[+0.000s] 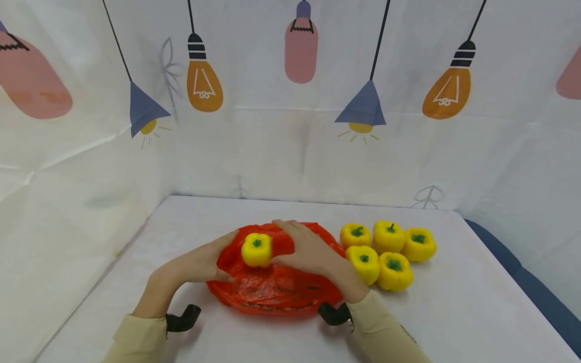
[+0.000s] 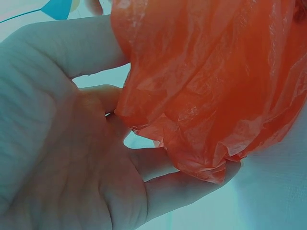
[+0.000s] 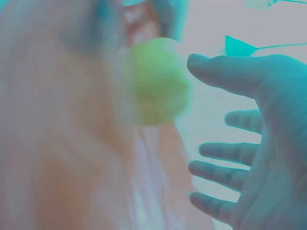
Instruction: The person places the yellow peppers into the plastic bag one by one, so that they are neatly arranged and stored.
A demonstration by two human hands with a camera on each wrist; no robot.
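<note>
A red plastic bag (image 1: 281, 290) lies on the table with its mouth spread. My left hand (image 1: 204, 262) holds the bag's left edge; in the left wrist view the thin red plastic (image 2: 206, 96) sits between thumb and fingers. One yellow bell pepper (image 1: 256, 250) is at the bag's mouth, between the hands; whether it touches the plastic I cannot tell. Over the bag's right side reaches my right hand (image 1: 310, 252), its thumb pointing at this pepper. The right wrist view shows that hand (image 3: 259, 143) with fingers spread, a gap between thumb and blurred pepper (image 3: 160, 84).
Several more yellow bell peppers (image 1: 394, 272) stand grouped on the white table (image 1: 458, 312), right of the bag and close to the right forearm. A white sheet printed with lamps (image 1: 272, 151) hangs behind the table. A dark blue seat (image 1: 513, 267) is beyond the right edge.
</note>
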